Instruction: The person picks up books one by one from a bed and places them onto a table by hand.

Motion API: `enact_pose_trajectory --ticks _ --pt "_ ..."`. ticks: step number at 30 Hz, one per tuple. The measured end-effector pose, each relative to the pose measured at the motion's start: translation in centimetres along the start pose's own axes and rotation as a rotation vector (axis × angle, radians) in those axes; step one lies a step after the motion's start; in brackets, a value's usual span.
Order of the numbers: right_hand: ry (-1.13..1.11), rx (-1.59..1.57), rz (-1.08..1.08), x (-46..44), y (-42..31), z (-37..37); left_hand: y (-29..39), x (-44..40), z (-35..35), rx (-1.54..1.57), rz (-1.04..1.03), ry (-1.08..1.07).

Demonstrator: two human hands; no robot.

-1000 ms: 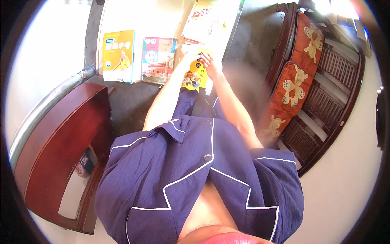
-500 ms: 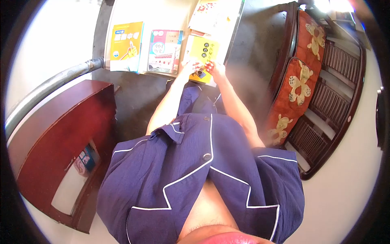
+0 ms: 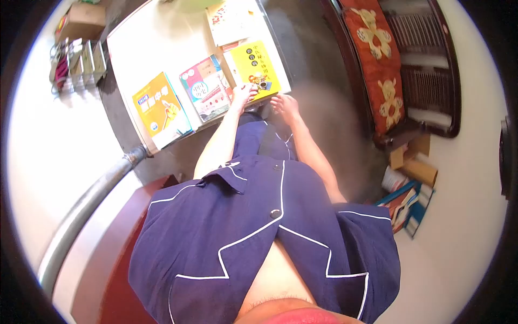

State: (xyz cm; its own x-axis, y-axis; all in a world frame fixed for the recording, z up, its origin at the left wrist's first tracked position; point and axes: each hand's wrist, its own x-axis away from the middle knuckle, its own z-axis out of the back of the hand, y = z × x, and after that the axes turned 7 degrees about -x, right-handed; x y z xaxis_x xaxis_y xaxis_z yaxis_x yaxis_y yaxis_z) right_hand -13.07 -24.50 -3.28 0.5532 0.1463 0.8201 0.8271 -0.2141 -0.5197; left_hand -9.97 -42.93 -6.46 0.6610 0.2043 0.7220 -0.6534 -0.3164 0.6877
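A yellow book (image 3: 252, 66) lies at the table's near edge, right of a pink and blue book (image 3: 203, 89). An orange book (image 3: 160, 107) lies farther left. My left hand (image 3: 244, 95) rests at the yellow book's lower left corner, its fingers apart over the cover. Just off the lower edge of the same book is my right hand (image 3: 285, 106), fingers spread and holding nothing. Behind the yellow book lies a white book with a red pattern (image 3: 229, 22).
The white table (image 3: 156, 43) has a metal pipe (image 3: 97, 205) by its left corner. To the right stands a wooden bench (image 3: 423, 81) with orange cushions (image 3: 386, 70). Boxes and folders (image 3: 413, 191) sit on the floor at right; a cardboard box (image 3: 83, 21) is at upper left.
The view has turned, so table and bench appear tilted, and floor items have come into view. My right hand has come off the yellow book's cover to its lower edge.
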Motion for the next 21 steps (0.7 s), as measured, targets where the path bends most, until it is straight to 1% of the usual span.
enact_pose_trajectory --ticks 2,5,6,9,11,13,17,19,21 --pt "0.05 -0.092 -0.01 1.8 1.6 1.4 -0.2 0.6 -0.3 -0.038 0.029 -0.073" --pt "0.152 -0.195 0.045 4.0 3.7 3.8 -1.4 0.5 -1.7 -0.124 0.013 -0.137" --pt "0.179 -0.253 0.073 4.6 4.3 4.6 -1.2 0.6 -2.4 -0.171 0.062 -0.207" --pt "0.265 -0.408 0.134 7.3 6.3 6.9 -1.1 2.1 -5.2 -0.289 0.061 -0.301" --pt "0.328 -0.482 0.164 9.3 7.5 8.0 -2.1 2.3 -7.2 -0.367 0.046 -0.408" --pt "0.38 -0.524 0.188 11.0 8.8 9.7 -2.1 4.4 -10.1 -0.43 0.02 -0.448" --pt "0.46 -0.696 0.289 14.2 12.9 13.4 -4.6 7.4 -15.6 -0.609 -0.012 -0.617" --pt "0.516 -0.79 0.333 16.1 15.1 15.7 -7.4 8.9 -18.4 -0.672 -0.016 -0.721" --pt "0.565 -0.874 0.366 17.9 17.6 18.1 -10.2 11.0 -20.9 -0.725 -0.003 -0.78"
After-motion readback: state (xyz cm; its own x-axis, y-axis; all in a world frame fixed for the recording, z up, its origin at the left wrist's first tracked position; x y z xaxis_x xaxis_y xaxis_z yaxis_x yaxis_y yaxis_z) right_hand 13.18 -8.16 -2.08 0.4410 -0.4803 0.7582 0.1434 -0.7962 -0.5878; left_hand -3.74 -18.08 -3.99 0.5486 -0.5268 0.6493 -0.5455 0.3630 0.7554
